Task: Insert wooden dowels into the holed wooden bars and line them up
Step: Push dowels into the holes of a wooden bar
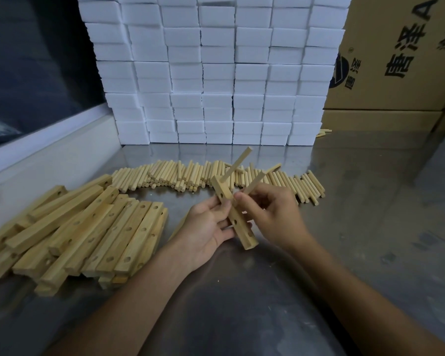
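The person is holding one holed wooden bar (233, 217) tilted up off the steel table (357, 201), just in front of the long row of loose dowels (190, 176), and everything here is easiest to place against that bar. The left hand (206, 227) is gripping the bar around its middle from the left side, fingers wrapped behind and thumb pressing the front face. One dowel (235, 165) is already standing in the hole nearest the bar's far end, sticking up and away. The right hand (270, 211) is pinching a second dowel (253, 183) between thumb and fingertips and bringing its lower end to the next hole down; whether the tip is already seated I cannot tell, since the fingers are covering that spot. To do this well, I would say the dowel wants to be lined up parallel with the one already in, then pushed straight along the hole's axis with a slight twist, while the left hand is bracing the bar so it is not rocking. Two more holes are showing empty below the hands. The pile of unfilled bars (88, 232) is lying well to the left of the held bar, and stacked white foam blocks (216, 73) are rising beyond it.
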